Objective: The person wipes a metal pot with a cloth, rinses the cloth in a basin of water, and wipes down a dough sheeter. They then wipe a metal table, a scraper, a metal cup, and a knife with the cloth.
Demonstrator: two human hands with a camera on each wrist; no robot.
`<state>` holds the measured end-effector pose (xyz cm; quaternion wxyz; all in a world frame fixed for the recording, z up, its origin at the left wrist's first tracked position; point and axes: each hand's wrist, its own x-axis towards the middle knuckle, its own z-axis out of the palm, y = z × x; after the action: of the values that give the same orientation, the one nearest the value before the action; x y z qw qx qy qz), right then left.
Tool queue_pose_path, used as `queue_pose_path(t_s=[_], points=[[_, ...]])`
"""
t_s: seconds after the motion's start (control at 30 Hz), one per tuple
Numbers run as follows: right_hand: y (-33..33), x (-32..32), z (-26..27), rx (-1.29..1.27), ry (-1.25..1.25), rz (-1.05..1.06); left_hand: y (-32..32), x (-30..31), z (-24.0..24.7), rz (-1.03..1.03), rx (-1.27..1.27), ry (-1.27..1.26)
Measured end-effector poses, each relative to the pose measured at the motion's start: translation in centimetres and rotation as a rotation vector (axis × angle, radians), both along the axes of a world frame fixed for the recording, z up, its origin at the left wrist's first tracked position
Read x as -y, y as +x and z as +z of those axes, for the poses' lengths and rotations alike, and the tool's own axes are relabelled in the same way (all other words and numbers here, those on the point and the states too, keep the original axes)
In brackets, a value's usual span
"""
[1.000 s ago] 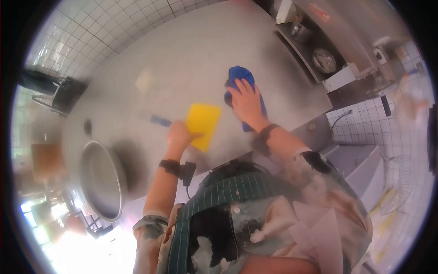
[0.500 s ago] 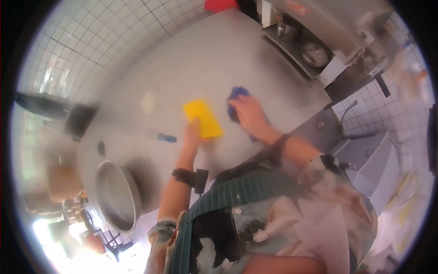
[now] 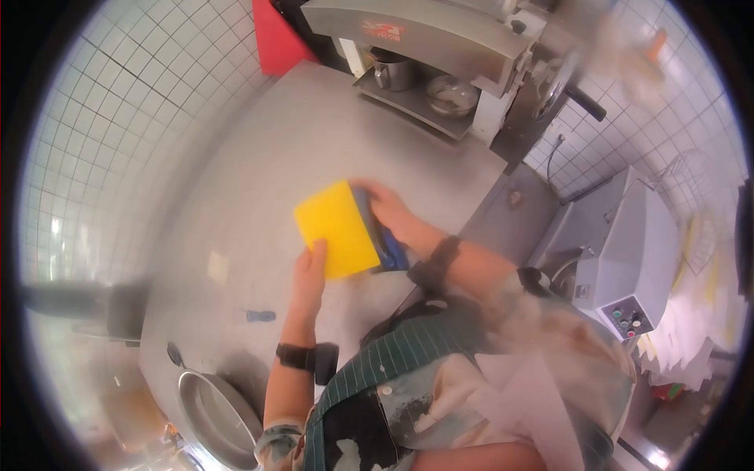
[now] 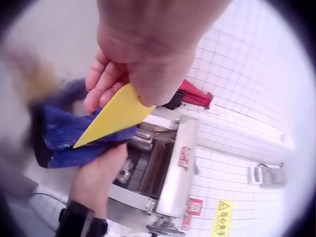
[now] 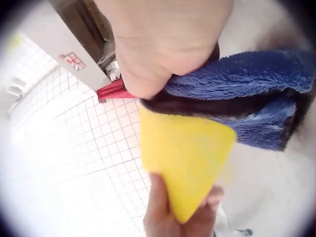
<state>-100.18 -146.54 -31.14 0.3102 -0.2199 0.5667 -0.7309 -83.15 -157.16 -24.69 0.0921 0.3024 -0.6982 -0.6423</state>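
A flat yellow sheet (image 3: 338, 231) is pinched between the thumb and fingers of my left hand (image 3: 309, 275), raised above the metal table. Just right of it, my right hand (image 3: 393, 213) grips a folded blue cloth (image 3: 390, 250) with a dark edge. In the right wrist view the cloth (image 5: 247, 74) lies right against the top edge of the yellow sheet (image 5: 182, 148). The left wrist view shows the sheet (image 4: 116, 116) in front of the cloth (image 4: 64, 133), partly covering it. My right fingertips are mostly hidden behind the cloth.
A small blue object (image 3: 261, 316) lies on the metal table (image 3: 275, 141), with a round metal pan (image 3: 216, 416) at its near left edge. At the back stands a metal machine (image 3: 424, 39) holding a metal cup (image 3: 393, 74) and a bowl (image 3: 452, 96). A grey machine (image 3: 605, 275) is at right.
The two hands have come together, bringing the yellow sheet and the blue cloth side by side. My right hand has lifted the cloth from the table. The head view has turned to the right.
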Motion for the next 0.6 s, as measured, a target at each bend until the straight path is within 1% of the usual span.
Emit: queue_pose_path(t_s=[0.03,0.07,0.1,0.13,0.17,0.2,0.23,0.27,0.3,0.33,0.37,0.4,0.47,0.5,0.53,0.57,0.6], points=[[0.2,-0.6,1.0,0.164,-0.072,0.048,-1.0,0.2,-0.8,0.011,-0.006,0.049],[0.4,-1.6,3.8,0.343,-0.022,0.041,-2.0,0.2,-1.7,0.004,-0.008,0.048],[0.4,-2.3,4.2,0.338,-0.029,0.030,-3.2,0.3,-2.6,0.076,-0.077,0.173],[0.2,-3.0,4.3,0.361,-0.066,0.077,-4.8,0.4,-2.7,0.144,-0.148,0.298],[0.1,-4.0,4.2,0.390,-0.096,0.123,-6.2,0.8,-2.8,0.130,-0.145,0.300],[-0.2,-5.0,3.5,0.393,-0.093,0.114,-7.9,1.4,-2.7,0.093,-0.128,0.242],[-0.8,-5.9,2.5,0.360,-0.079,0.148,-9.8,1.8,-2.5,0.061,-0.119,0.185],[-1.5,-6.9,1.6,0.327,-0.065,0.184,-11.8,2.0,-2.3,0.063,-0.124,0.189],[-2.3,-8.0,1.0,0.322,-0.060,0.187,-14.1,2.3,-1.8,0.080,-0.066,0.204],[-3.1,-9.3,0.4,-0.038,0.044,0.103,-16.2,2.7,-1.5,0.101,-0.008,0.219],[-4.0,-10.3,-0.2,-0.402,0.143,0.020,-18.5,2.6,-1.7,0.000,0.011,0.105],[-4.7,-11.2,-0.7,-0.407,0.146,0.031,-20.8,2.1,-2.6,-0.101,0.035,-0.009],[-5.6,-12.3,-1.4,-0.962,0.451,-0.068,-27.0,1.8,-6.9,-0.254,-0.003,-0.280],[-5.4,-12.3,-1.6,-0.974,0.447,-0.058,-28.7,0.0,-4.8,-0.254,0.014,-0.151],[-4.7,-12.3,-1.9,-1.183,0.516,-0.064,-30.1,-2.2,-2.1,-0.250,0.030,-0.022],[-4.0,-12.3,-2.2,-1.393,0.577,-0.070,-31.9,-3.2,-1.0,-0.287,0.100,-0.065],[-3.6,-12.3,-2.5,-1.442,0.621,-0.095,-33.8,-3.7,-0.3,-0.319,0.173,-0.110]])
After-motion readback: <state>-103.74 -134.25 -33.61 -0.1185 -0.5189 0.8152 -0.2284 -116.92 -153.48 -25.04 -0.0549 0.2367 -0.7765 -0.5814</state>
